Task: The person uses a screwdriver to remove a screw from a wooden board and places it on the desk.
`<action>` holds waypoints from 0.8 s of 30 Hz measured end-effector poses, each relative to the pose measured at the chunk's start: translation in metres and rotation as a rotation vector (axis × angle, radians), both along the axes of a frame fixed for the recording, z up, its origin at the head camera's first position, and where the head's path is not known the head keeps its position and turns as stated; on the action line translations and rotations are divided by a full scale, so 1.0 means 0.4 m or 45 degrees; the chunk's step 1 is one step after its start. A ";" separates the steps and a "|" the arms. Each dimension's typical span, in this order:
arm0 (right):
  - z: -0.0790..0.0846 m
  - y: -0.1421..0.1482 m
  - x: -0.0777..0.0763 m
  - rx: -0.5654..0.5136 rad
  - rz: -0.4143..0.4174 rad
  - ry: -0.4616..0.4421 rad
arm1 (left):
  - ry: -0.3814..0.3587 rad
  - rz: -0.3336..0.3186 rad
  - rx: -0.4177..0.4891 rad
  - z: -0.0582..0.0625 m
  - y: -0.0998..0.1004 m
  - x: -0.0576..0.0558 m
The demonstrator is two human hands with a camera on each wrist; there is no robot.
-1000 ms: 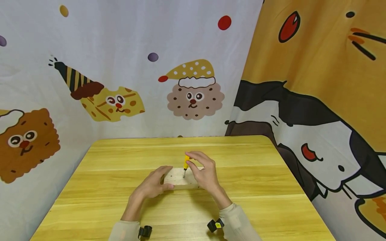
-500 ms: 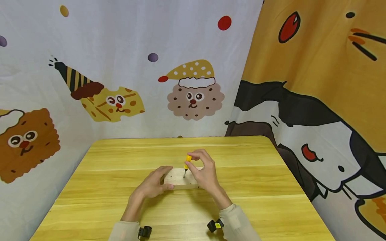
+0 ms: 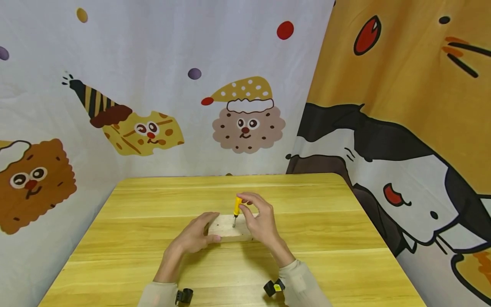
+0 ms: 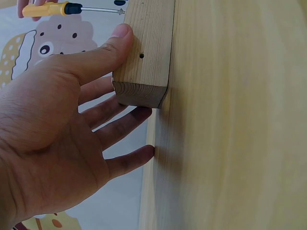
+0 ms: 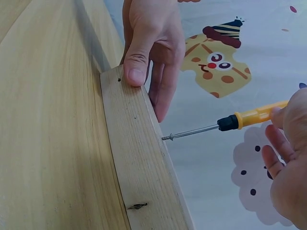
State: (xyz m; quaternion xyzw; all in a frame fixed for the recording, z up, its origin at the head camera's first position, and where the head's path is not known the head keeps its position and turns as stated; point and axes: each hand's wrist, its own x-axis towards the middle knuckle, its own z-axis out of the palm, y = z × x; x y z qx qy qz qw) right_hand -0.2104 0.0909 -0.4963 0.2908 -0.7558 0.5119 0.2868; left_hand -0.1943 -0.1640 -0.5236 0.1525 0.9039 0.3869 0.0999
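A pale wooden block point(image 3: 225, 226) lies flat on the wooden table. My left hand point(image 3: 194, 233) holds its left end, thumb along the near side and fingers toward the far side, as the left wrist view point(image 4: 62, 115) shows. With thumb and fingertips, my right hand point(image 3: 262, 217) pinches the yellow handle of a screwdriver point(image 3: 237, 206). The screwdriver stands nearly upright over the block. In the right wrist view, its steel shaft meets the head of a small screw point(image 5: 168, 137), whose threads partly show above the block's top face.
The table point(image 3: 307, 238) stretches out around the block on all sides. Behind it hangs a white curtain point(image 3: 161, 51) with cartoon prints, and an orange printed one point(image 3: 402, 76) at the right. A dark knot point(image 5: 137, 206) and small holes mark the block.
The screwdriver handle leaned slightly right half a second ago and is more upright now, with the right fingers shifted on it. The left hand and the block stay in place.
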 end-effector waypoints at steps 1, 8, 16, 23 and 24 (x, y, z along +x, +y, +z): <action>0.000 0.000 0.000 -0.001 0.003 -0.007 | 0.001 -0.001 0.001 0.000 0.000 0.000; -0.004 -0.001 -0.001 -0.042 0.022 -0.007 | 0.003 -0.008 -0.006 0.003 0.000 0.001; 0.002 -0.003 0.002 -0.021 -0.032 0.005 | 0.002 -0.014 -0.003 0.005 -0.001 0.002; 0.001 -0.001 -0.001 -0.014 -0.002 0.040 | 0.006 -0.010 -0.006 0.007 0.000 0.003; 0.000 -0.001 -0.002 -0.014 0.005 0.042 | 0.005 -0.009 -0.007 0.006 0.000 0.003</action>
